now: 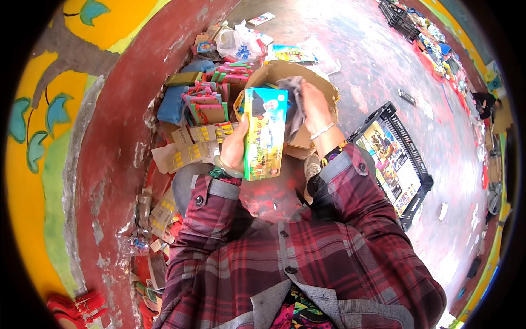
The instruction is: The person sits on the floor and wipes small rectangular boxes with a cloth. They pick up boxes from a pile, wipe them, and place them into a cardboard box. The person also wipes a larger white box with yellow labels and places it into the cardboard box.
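The left hand (234, 149) grips a colourful box (265, 133) at frame centre while the right hand (313, 107), closed on a grey cloth (293, 98), wipes it.

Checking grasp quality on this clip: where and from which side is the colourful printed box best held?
By its long narrow left edge, from the left, as the left hand holds it now. The colourful box stands upright and flat, face toward the person; the right hand with the grey cloth occupies its right.

Bright daylight, glare washing out the floor (350, 49) at top, strong fisheye bending, black rim, possibly slight motion blur.
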Demonstrator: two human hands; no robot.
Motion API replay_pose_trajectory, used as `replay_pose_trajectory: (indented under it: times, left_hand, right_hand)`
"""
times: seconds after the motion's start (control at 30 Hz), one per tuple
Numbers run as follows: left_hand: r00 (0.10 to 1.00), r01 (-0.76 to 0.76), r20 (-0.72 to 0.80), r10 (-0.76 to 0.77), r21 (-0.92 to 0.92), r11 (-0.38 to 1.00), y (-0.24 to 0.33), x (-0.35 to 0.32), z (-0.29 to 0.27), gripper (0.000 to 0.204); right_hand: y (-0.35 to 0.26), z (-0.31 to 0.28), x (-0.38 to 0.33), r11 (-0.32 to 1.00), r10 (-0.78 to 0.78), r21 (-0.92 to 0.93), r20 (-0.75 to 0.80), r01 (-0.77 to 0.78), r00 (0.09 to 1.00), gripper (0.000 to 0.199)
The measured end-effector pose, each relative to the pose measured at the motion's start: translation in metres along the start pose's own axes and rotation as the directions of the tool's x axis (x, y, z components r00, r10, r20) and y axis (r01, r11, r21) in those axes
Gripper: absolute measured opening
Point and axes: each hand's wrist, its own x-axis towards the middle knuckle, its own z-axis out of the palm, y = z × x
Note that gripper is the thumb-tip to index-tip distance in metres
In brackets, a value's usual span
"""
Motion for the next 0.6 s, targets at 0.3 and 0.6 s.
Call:
replay_pose_trajectory:
  times: [0.3,0.6]
  left_hand:
    - [1.000,0.015,-0.017,-0.009,0.413,0.911,-0.001,-0.001,0.002,0.056]
    - [0.994,0.035,-0.113,0.002,0.327,0.944,-0.002,0.006,-0.004,0.060]
  right_hand:
    - [-0.032,0.019,-0.037,0.660,-0.334,-0.457,0.532,0.596,0.778,0.030]
    - [-0.019,0.021,-0.038,0.950,-0.267,-0.068,0.336,0.305,0.903,0.027]
